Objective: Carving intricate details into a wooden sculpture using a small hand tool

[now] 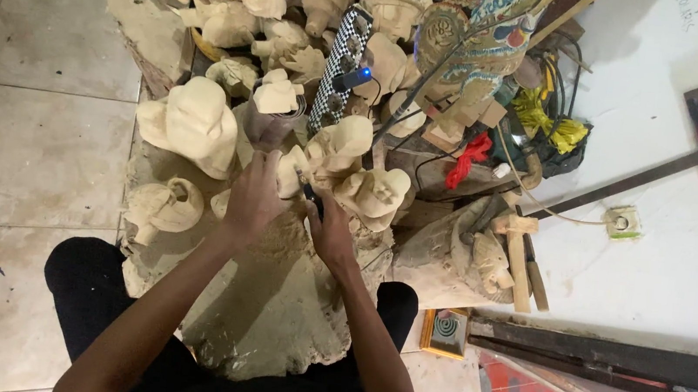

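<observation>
left hand [254,198] gripping pale wood carving [290,172] | right hand [330,227] closed round dark tool [312,196] | risk: tool likely slips toward nearby fingers

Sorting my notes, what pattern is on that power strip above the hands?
The power strip has a black-and-white checkered pattern, seen best in the head view.

Small yellow-framed box [445,331], perhaps a package, lies beside the knee
</observation>
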